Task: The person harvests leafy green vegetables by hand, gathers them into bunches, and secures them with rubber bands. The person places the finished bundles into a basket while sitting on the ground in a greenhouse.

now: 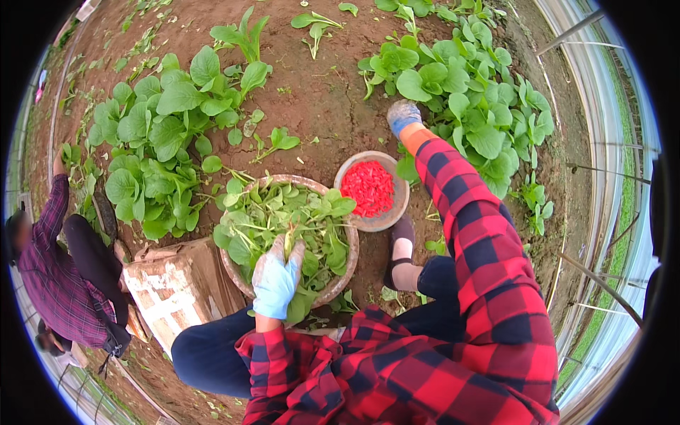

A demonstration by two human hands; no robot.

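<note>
My left hand, in a soiled pale blue glove, is over a round tub heaped with leafy greens. Its thumb and fingers close around the pale stem end of a leafy green. Stretched far forward, my right hand wears a dirty grey-and-blue glove with an orange cuff. It is low at the near left edge of the right-hand bed of broad-leaved greens; whether its fingers grip anything is unclear. Between the tub and my right arm sits a shallow bowl with many small red strips.
More greens grow at left, with pulled plants on the bare soil. A worn, taped cardboard box adjoins the tub. Another person crouches at far left. Metal poles and plastic sheeting line the right.
</note>
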